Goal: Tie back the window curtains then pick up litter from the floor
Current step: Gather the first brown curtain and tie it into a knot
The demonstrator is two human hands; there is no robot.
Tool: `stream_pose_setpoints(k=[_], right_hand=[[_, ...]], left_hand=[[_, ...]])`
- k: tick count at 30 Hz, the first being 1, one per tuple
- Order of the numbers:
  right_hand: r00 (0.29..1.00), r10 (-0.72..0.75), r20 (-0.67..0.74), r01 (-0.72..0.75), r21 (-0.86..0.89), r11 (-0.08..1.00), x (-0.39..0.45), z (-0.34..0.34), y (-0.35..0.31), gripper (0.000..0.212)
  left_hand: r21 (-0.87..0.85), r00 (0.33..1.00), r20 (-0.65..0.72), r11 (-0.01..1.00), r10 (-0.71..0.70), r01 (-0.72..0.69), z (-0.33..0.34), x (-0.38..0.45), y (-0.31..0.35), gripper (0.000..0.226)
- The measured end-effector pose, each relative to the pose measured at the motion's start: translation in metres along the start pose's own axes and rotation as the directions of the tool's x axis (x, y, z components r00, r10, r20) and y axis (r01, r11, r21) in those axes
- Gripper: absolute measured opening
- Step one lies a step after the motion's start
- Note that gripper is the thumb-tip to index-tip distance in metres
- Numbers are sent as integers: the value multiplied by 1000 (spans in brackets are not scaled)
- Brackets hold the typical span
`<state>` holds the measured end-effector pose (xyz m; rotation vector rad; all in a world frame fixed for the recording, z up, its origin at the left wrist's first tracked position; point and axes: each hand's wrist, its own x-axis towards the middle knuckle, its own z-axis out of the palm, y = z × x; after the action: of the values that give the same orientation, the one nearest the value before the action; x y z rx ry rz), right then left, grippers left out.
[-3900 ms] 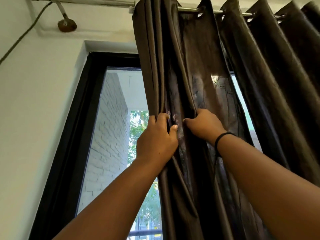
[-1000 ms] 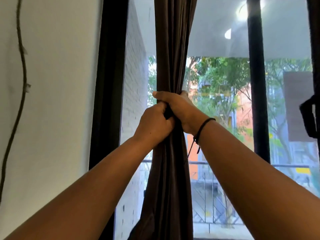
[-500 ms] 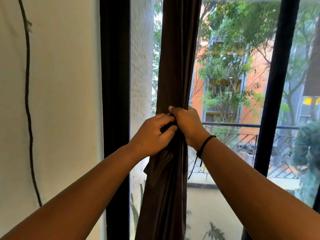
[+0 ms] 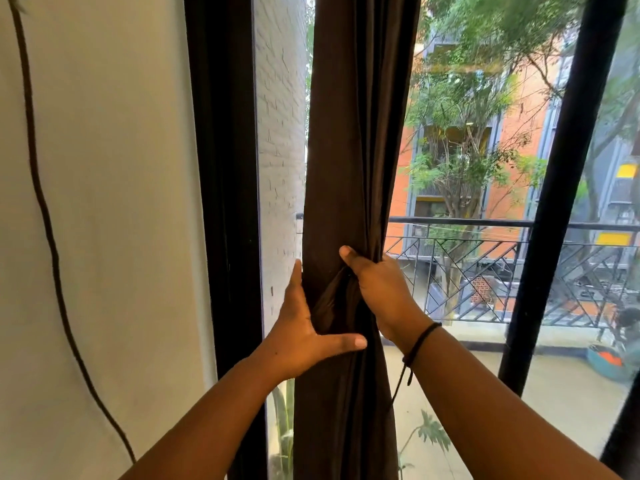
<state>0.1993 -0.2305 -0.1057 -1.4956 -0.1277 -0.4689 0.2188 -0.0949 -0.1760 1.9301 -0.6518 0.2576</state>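
Note:
The dark brown curtain [image 4: 360, 133] hangs gathered into one narrow bunch in front of the window. My right hand [image 4: 381, 292] grips the bunch from the right, its thumb on the front and its fingers wrapped behind. My left hand [image 4: 298, 334] lies against the bunch's left edge. Its thumb stretches straight across the front and its forefinger points up along the edge; the other fingers are hidden. A loose fold of the fabric [image 4: 329, 303] bulges between the two hands. No floor or litter is in view.
The black window frame [image 4: 221, 168] stands just left of the curtain, and a black mullion [image 4: 561, 188] to the right. A dark cable [image 4: 45, 220] runs down the white wall at left. Beyond the glass are a balcony railing [image 4: 485, 271] and trees.
The view and both hands have come down the curtain from the rod. My left hand has let go of its curled hold and spread out; my right hand still grips the bunch.

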Motion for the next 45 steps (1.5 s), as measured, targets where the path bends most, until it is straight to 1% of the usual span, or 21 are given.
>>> stream_pose_setpoints(k=[2,4,7,10,12,16,18,19,22,25,27,28,30,32,34,36,38,40,42,44,45], right_hand=[[1000,2,28,-3,21,1000,-5,0,2,2],[999,-31,37,31,-15,999,-11,-2,6,11],[983,-153,101,161,-78,984,-21,-14,15,33],[942,-294,163,317,-140,938,-29,-31,32,36],[915,-360,184,393,-197,898,-34,-40,41,43],[907,-384,172,419,-310,853,-36,-53,43,40],[917,-353,186,398,-363,842,-34,-59,40,46],[917,-344,199,396,-381,835,-34,-62,38,51],[910,-361,204,415,-417,809,-34,-70,33,58],[897,-419,140,437,-426,792,-32,-77,32,52],[895,-440,66,426,-415,804,-28,-83,32,51],[883,-467,40,439,-417,796,-25,-86,31,51],[821,-570,42,525,-447,724,-21,-92,28,46],[746,-661,85,622,-446,644,-19,-97,25,30],[710,-692,132,670,-428,606,-18,-99,24,15],[729,-671,134,655,-422,627,-15,-98,25,12],[791,-606,87,584,-403,704,-12,-96,27,14],[852,-523,34,503,-332,798,-10,-92,25,19],[894,-449,8,441,-203,874,-9,-91,21,23],[921,-383,64,388,-98,916,-9,-93,17,16],[927,-354,124,364,-67,929,-11,-97,16,15]], left_hand=[[-62,1000,10,998,20,-19,12,6,3,133],[-134,999,-14,990,34,-35,23,9,7,124],[-193,997,-77,980,31,-46,33,9,5,101],[-248,993,-115,968,5,-34,38,7,4,86],[-210,995,-97,978,-21,0,42,6,7,82],[-155,999,-43,988,-19,12,53,1,18,82],[-183,999,-52,983,-12,2,58,-1,23,78],[-238,999,-53,971,-2,-10,60,-2,24,73],[-537,998,-37,842,48,-60,60,-3,21,54],[-738,994,-83,674,-77,-9,63,2,20,28],[-788,976,-125,615,-176,9,64,8,18,19],[-799,966,-139,601,-217,20,63,11,17,21],[-814,944,-159,579,-290,41,60,17,15,33],[-833,925,-155,549,-348,67,58,22,14,44],[-862,910,-117,496,-397,106,56,27,14,51],[-882,909,-83,455,-409,124,55,31,14,51],[-887,913,-64,443,-402,132,55,35,14,43],[-892,915,-22,421,-403,164,56,38,15,40],[-892,915,14,408,-404,194,54,39,12,41],[-881,920,40,420,-391,217,50,37,9,45],[-870,920,60,432,-387,238,47,36,7,53]])
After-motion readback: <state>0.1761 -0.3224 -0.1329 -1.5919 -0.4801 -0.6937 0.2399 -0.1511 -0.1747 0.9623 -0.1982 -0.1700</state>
